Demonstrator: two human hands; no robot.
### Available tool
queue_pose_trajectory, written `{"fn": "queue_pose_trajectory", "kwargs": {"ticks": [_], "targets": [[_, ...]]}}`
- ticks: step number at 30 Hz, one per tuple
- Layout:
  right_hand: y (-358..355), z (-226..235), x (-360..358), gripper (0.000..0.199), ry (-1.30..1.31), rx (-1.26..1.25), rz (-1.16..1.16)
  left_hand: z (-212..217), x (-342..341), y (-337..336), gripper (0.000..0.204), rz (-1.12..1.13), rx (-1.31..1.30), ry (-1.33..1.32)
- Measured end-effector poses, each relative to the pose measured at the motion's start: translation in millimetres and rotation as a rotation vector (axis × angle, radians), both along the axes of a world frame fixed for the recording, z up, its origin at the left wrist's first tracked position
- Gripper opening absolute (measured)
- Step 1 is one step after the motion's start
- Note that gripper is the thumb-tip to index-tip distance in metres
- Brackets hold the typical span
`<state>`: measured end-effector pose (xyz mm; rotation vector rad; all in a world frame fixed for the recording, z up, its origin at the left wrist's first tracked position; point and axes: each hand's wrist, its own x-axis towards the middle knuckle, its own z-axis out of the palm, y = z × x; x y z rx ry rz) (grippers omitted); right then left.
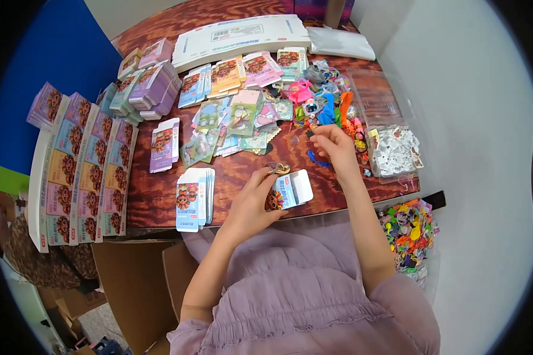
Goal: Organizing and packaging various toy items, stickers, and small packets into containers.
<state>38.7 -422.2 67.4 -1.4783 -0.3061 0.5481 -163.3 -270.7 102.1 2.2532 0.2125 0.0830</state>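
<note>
My left hand (256, 198) is closed around a small blue carton (286, 191) near the table's front edge. The carton's white end flap (302, 186) stands open on its right. By the left fingertips is a little clear and gold-coloured piece (280, 168), too small to name. My right hand (336, 149) is at the near side of a heap of colourful small charms (324, 106), its thumb and fingertips pinched together. What they hold, if anything, is too small to make out. A blue trinket (317, 158) lies on the table left of that hand.
Flat blue cartons (189, 201) and purple ones (164, 145) lie left of picture packets (241, 118). Filled display trays (80, 171) stand far left. A clear box of white pieces (395, 152) sits right. Below the edge are a trinket bin (411, 234) and a cardboard box (130, 278).
</note>
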Motion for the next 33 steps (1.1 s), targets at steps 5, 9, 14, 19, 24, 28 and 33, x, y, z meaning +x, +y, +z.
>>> {"fn": "queue_pose_trajectory", "kwargs": {"ticks": [5,9,14,19,24,28,33], "targets": [[-1,17,-16,0.027,-0.381,-0.147,0.415,9,-7,6,0.070,-0.049,0.177,0.024],[6,19,-21,0.035,-0.214,-0.048,0.659,23,-8,15,0.074,-0.083,0.068,0.050],[16,6,-34,0.028,-0.088,0.054,0.703,22,-16,25,0.077,-0.034,-0.166,0.088],[9,-9,-30,0.010,0.013,0.009,0.506,15,-20,21,0.076,-0.102,-0.058,0.049],[-13,5,-15,0.012,0.077,0.029,0.214,11,-17,22,0.073,-0.125,0.007,0.162],[-22,11,-11,0.013,0.117,0.004,0.251,12,-11,20,0.072,-0.096,-0.069,0.158],[-24,17,-9,0.010,0.145,0.094,0.333,6,-11,28,0.080,-0.145,-0.295,0.069]]}}
